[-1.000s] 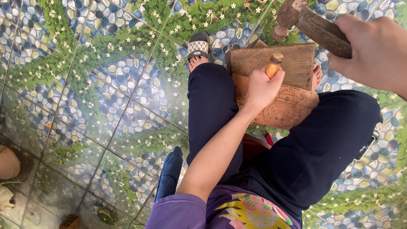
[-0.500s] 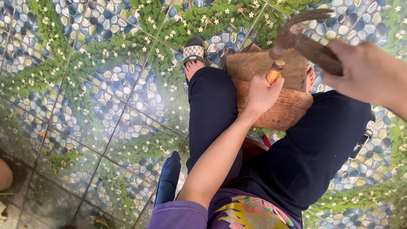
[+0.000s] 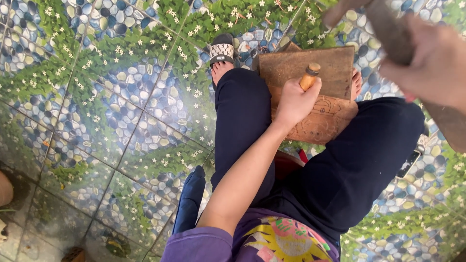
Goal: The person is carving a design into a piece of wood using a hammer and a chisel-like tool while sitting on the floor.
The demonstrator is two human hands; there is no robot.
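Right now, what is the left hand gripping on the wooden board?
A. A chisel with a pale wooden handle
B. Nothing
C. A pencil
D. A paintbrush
A: the left hand is closed around a chisel whose pale wooden handle sticks up above the fist, set on the carved wooden board.

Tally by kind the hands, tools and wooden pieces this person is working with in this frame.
Hands: 2, left hand and right hand
Wooden-handled chisels: 1, chisel in the left hand
Wooden mallets: 1, mallet raised in the right hand
Wooden boards: 2, carved board and plain board
Total: 6
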